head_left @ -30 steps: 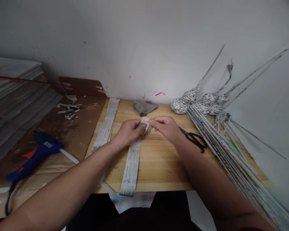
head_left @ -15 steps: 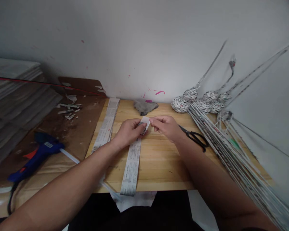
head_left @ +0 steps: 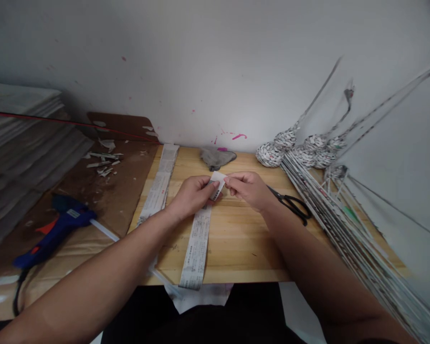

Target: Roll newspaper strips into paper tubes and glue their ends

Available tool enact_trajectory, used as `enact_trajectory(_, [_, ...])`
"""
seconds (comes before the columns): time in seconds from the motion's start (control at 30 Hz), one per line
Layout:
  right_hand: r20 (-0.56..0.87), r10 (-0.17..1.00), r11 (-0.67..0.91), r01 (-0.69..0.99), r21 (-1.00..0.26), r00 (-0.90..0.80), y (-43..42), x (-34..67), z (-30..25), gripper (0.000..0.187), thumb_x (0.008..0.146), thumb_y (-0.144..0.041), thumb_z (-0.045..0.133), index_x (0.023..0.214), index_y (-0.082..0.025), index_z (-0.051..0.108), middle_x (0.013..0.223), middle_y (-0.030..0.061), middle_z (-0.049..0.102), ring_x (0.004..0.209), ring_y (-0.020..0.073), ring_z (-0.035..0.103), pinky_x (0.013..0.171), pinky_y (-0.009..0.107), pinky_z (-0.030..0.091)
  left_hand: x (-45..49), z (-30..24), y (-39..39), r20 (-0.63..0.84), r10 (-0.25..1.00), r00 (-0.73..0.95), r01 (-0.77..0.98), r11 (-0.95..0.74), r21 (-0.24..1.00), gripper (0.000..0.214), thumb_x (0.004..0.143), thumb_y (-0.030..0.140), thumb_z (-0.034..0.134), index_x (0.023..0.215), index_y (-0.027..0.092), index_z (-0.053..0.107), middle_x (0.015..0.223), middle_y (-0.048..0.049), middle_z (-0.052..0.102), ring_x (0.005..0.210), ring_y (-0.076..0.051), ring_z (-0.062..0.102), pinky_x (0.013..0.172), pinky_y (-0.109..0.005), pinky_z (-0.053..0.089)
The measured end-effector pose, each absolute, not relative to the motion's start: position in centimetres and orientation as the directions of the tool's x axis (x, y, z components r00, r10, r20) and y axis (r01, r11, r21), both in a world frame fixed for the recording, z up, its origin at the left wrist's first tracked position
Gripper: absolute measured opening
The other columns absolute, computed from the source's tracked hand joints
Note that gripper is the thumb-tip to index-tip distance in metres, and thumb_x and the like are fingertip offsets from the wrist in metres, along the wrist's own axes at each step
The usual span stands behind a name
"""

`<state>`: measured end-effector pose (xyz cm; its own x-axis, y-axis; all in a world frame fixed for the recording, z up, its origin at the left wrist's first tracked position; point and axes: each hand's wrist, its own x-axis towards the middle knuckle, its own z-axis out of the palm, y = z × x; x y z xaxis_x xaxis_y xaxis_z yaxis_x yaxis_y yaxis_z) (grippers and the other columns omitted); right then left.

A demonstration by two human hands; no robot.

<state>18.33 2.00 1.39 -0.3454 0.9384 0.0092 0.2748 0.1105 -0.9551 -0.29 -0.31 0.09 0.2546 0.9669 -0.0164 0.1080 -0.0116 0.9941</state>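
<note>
A long newspaper strip (head_left: 198, 246) lies on the wooden board (head_left: 243, 239), running from the front edge toward the middle. My left hand (head_left: 189, 196) pinches the strip's far end, which is folded up. My right hand (head_left: 249, 188) pinches the same folded end from the right side. Both hands have their fingers closed on the paper, thumbs and forefingers meeting at the white fold (head_left: 217, 184).
Black scissors (head_left: 292, 206) lie just right of my right hand. A second newspaper strip (head_left: 160, 184) lies left. A blue glue gun (head_left: 53, 229) rests on brown cardboard. Rolled paper sticks (head_left: 347, 229) and paper balls (head_left: 272, 154) line the right. A grey rag (head_left: 217, 157) sits by the wall.
The hands stay on the folded end of the strip, with only a slight shift of the fingers. The view has drifted a little.
</note>
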Motion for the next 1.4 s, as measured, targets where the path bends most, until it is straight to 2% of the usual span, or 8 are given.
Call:
enact_trajectory(0.13, [-0.010, 0.940, 0.084, 0.259, -0.962, -0.340, 2.0, 18.4, 1.5, 0.036, 0.083, -0.047, 0.063, 0.064, -0.016, 0.061, 0.056, -0.0034, 0.050, 0.049, 0.0081, 0.038, 0.046, 0.024, 0.026, -0.3, 0.2, -0.4, -0.051, 0.957, 0.287, 0.098, 0.024, 0.995, 0.034, 0.084, 0.049, 0.061, 0.085, 0.016, 0.070, 0.078, -0.0074, 0.074, 0.071, -0.020, 0.069, 0.061, -0.029, 0.053])
enact_trajectory(0.4, [0.003, 0.960, 0.066, 0.216, -0.974, -0.280, 2.1, 18.2, 1.4, 0.034, 0.078, -0.049, 0.070, 0.077, -0.015, 0.074, 0.054, -0.0037, 0.051, 0.048, 0.0087, 0.039, 0.046, 0.024, 0.028, -0.1, 0.3, -0.6, -0.083, 0.951, 0.298, 0.080, 0.061, 0.995, 0.037, 0.084, 0.051, 0.061, 0.088, 0.016, 0.069, 0.082, -0.0083, 0.074, 0.075, -0.021, 0.070, 0.068, -0.033, 0.056])
enact_trajectory(0.6, [0.005, 0.970, 0.055, 0.200, -0.978, -0.245, 1.9, 17.9, 1.5, 0.035, 0.075, -0.049, 0.072, 0.079, -0.015, 0.076, 0.054, -0.0035, 0.053, 0.048, 0.0087, 0.039, 0.046, 0.024, 0.028, -0.1, 0.3, -0.5, -0.105, 0.946, 0.307, 0.058, 0.092, 0.994, 0.038, 0.084, 0.051, 0.061, 0.093, 0.015, 0.069, 0.084, -0.0084, 0.074, 0.078, -0.021, 0.070, 0.070, -0.033, 0.057])
enact_trajectory(0.83, [0.010, 0.975, 0.049, 0.169, -0.984, -0.222, 1.9, 17.7, 1.3, 0.035, 0.073, -0.050, 0.075, 0.074, -0.015, 0.073, 0.053, -0.0046, 0.051, 0.047, 0.0074, 0.037, 0.046, 0.024, 0.027, -0.1, 0.3, -0.5, -0.092, 0.935, 0.342, 0.079, 0.069, 0.995, 0.036, 0.085, 0.050, 0.060, 0.090, 0.016, 0.069, 0.085, -0.0073, 0.073, 0.078, -0.019, 0.069, 0.069, -0.031, 0.056])
enact_trajectory(1.2, [-0.002, 0.985, 0.020, 0.123, -0.992, -0.171, 1.7, 17.1, 1.2, 0.042, 0.065, -0.054, 0.080, 0.061, -0.016, 0.063, 0.052, -0.0046, 0.050, 0.046, 0.0069, 0.036, 0.044, 0.023, 0.029, -0.1, 0.1, -0.6, -0.066, 0.895, 0.440, 0.047, 0.050, 0.998, 0.023, 0.085, 0.037, 0.061, 0.090, 0.016, 0.067, 0.087, -0.0059, 0.071, 0.081, -0.017, 0.067, 0.073, -0.031, 0.056])
enact_trajectory(1.3, [0.000, 0.978, 0.027, 0.126, -0.992, -0.207, 1.7, 17.3, 1.5, 0.043, 0.070, -0.057, 0.075, 0.064, -0.015, 0.064, 0.053, -0.0041, 0.050, 0.047, 0.0073, 0.039, 0.044, 0.023, 0.029, -0.1, 0.1, -0.5, -0.097, 0.891, 0.443, 0.013, 0.101, 0.995, 0.022, 0.086, 0.036, 0.061, 0.091, 0.016, 0.067, 0.087, -0.0058, 0.071, 0.081, -0.016, 0.068, 0.074, -0.030, 0.055])
enact_trajectory(1.4, [0.017, 0.953, 0.070, 0.167, -0.983, -0.302, 1.8, 17.9, 1.9, 0.042, 0.077, -0.056, 0.069, 0.077, -0.015, 0.071, 0.059, -0.0026, 0.054, 0.051, 0.0082, 0.042, 0.046, 0.023, 0.031, -0.2, 0.2, -0.3, -0.146, 0.912, 0.384, -0.026, 0.168, 0.985, 0.021, 0.085, 0.034, 0.062, 0.094, 0.016, 0.067, 0.088, -0.0067, 0.073, 0.082, -0.017, 0.069, 0.074, -0.030, 0.055])
